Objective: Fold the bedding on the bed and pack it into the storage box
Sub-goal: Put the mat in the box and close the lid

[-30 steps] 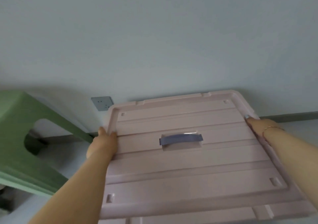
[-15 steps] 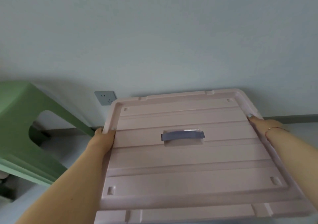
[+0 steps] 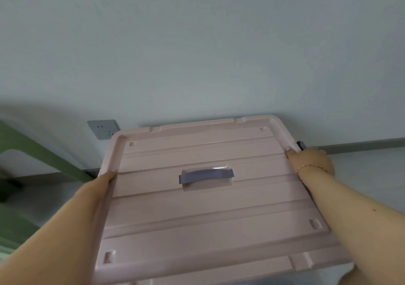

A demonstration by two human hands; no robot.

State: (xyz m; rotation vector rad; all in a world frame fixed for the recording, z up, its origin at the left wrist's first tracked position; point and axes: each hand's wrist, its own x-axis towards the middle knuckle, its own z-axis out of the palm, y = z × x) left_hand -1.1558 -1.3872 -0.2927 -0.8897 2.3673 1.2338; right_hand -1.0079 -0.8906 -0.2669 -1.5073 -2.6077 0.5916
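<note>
Flat, dim, cool-tinted light, no glare. Soft shadow on the wall (image 3: 197, 43) at left above the green stool (image 3: 32, 153). Whole frame slightly soft; wide-angle stretch bends forearms and lid (image 3: 208, 208) near the bottom edges.

The pink lid (image 3: 208, 208) sits near the wall (image 3: 197, 54), a green stool (image 3: 28, 153) crowds its left, while bare floor (image 3: 372, 170) lies open on its right.
</note>
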